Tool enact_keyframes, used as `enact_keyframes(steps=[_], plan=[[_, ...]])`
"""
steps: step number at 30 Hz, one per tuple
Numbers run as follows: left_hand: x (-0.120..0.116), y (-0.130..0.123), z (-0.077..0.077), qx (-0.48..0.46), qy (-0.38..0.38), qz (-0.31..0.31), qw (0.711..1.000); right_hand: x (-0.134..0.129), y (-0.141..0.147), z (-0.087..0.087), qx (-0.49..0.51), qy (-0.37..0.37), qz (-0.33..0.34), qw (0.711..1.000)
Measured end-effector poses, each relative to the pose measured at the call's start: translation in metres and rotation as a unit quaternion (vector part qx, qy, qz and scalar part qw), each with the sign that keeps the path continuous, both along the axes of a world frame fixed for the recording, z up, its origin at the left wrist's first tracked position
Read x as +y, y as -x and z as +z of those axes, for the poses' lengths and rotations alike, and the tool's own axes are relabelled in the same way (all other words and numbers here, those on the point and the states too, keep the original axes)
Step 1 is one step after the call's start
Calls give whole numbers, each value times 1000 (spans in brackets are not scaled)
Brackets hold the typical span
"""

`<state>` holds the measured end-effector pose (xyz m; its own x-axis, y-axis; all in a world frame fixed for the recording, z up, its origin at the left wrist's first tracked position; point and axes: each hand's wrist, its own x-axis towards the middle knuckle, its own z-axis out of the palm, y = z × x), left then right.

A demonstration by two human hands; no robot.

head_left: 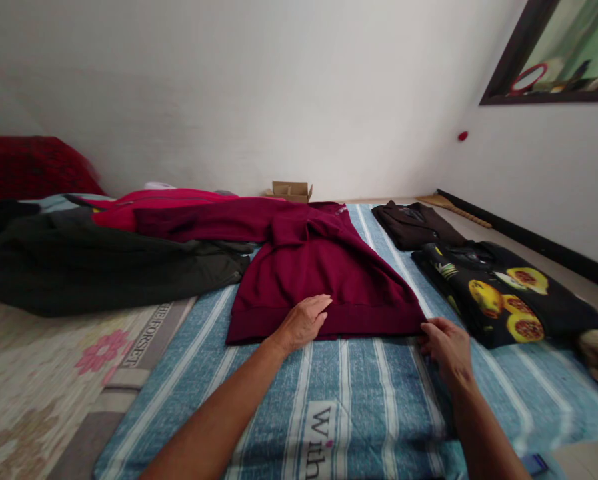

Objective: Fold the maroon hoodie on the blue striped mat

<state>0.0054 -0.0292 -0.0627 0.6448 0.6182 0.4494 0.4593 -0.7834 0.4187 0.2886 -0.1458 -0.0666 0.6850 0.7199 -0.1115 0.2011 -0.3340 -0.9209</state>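
Observation:
A maroon sweatshirt (323, 273) lies spread on a blue striped sheet (359, 387), its ribbed hem toward me and one sleeve stretched out to the left. My left hand (306, 321) rests flat on the hem near its middle, fingers extended together. At the hem's right corner, my right hand (445, 343) pinches the edge of the fabric between thumb and fingers. The far end of the sweatshirt, by the collar, is bunched and partly folded over.
Left of the sweatshirt lie dark green trousers (103, 267) and a bright red garment (173, 198). On the right are a folded dark brown garment (413, 223) and a folded black fruit-print garment (509, 293). A cardboard box (291, 191) stands by the wall.

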Motion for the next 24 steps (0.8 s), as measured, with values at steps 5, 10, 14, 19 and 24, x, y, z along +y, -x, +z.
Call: enact_keyframes(steps=[5, 10, 14, 19, 24], plan=[[-3, 7, 11, -74, 31, 11, 997, -1, -8, 5, 27, 60, 36, 997], [-6, 36, 30, -127, 55, 135, 981, -1, -9, 8, 60, 60, 63, 994], [-1, 74, 35, -148, 51, 296, 942, -4, -9, 9, 66, 62, 69, 993], [7, 111, 33, -116, 49, 475, 871, -6, -10, 7, 53, 62, 88, 993], [11, 121, 31, -43, 91, 533, 840, -5, -13, 4, 16, 96, 105, 990]])
